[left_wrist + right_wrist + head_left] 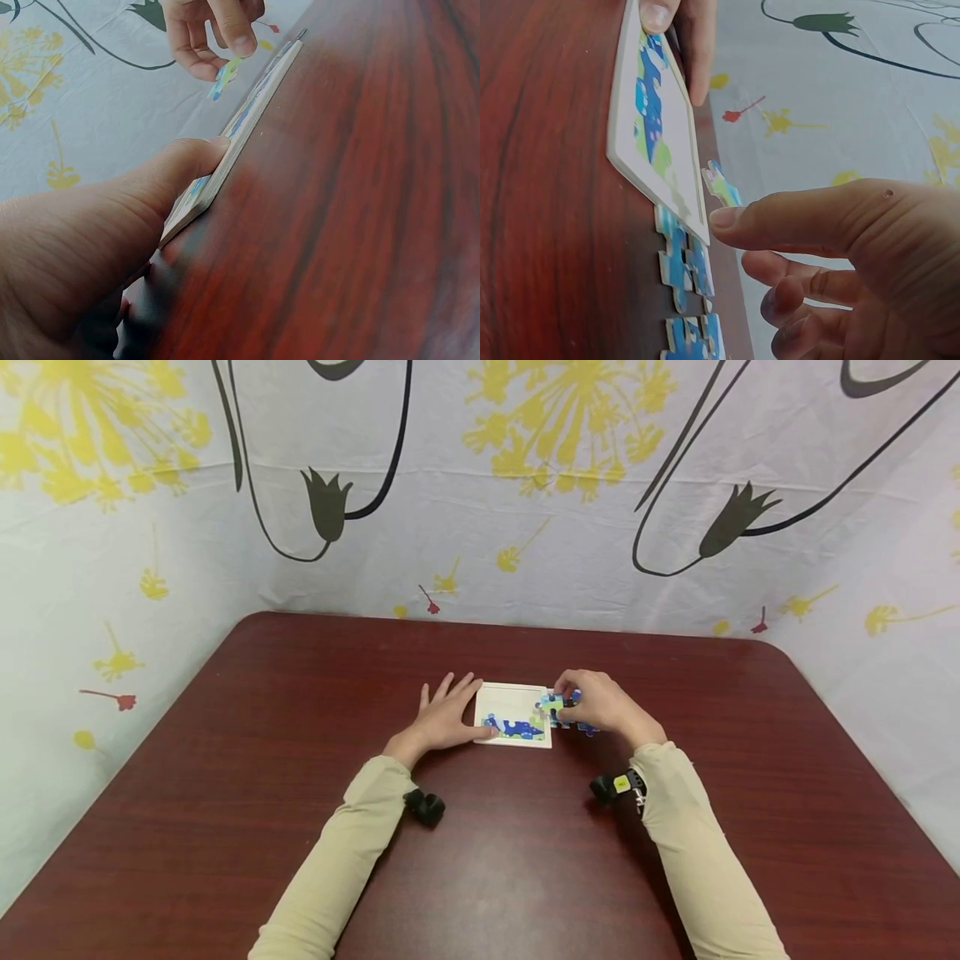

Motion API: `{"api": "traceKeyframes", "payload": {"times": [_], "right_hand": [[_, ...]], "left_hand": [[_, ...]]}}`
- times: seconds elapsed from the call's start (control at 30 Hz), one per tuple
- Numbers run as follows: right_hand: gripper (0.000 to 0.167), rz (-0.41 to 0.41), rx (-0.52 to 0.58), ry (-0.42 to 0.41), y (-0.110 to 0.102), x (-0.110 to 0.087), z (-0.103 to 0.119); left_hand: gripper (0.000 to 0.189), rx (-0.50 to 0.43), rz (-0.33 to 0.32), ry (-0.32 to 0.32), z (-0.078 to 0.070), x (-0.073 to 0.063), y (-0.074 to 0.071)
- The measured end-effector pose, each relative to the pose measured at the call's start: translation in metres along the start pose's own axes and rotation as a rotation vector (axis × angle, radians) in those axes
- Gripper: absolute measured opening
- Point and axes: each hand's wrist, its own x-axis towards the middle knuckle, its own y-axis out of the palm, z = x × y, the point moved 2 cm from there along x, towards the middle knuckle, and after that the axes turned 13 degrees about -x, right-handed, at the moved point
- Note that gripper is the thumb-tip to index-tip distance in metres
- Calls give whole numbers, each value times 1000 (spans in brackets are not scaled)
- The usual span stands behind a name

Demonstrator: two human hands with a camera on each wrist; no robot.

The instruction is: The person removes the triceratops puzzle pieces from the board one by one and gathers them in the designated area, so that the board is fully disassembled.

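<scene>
A shallow white puzzle tray (517, 744) lies on the table, with blue and green pieces (517, 728) fitted along its near side. My left hand (438, 720) rests at the tray's left edge, fingers spread, its thumb pressing on the near left corner. Over the tray's right edge, my right hand (606, 703) pinches a green and light-blue puzzle piece (721, 186) between thumb and fingers. In the left wrist view that puzzle piece (223, 78) is held tilted above the tray. Several loose blue puzzle pieces (676, 262) lie right beside the tray, partly hidden by my right hand in the head view.
The dark red-brown table (495, 860) extends around the tray. A white cloth (450, 543) printed with flowers hangs behind it and at both sides. Black straps with small devices (425, 807) sit at both wrists, below the sleeves.
</scene>
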Motion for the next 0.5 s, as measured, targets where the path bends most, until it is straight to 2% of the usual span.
{"api": "traceKeyframes", "payload": {"times": [0.27, 0.5], "right_hand": [[27, 15, 19, 15, -6, -4, -12], [28, 61, 45, 40, -11, -9, -24]], "left_hand": [[91, 0, -6, 1, -1, 1, 0], [91, -2, -3, -3, -2, 0, -1]]}}
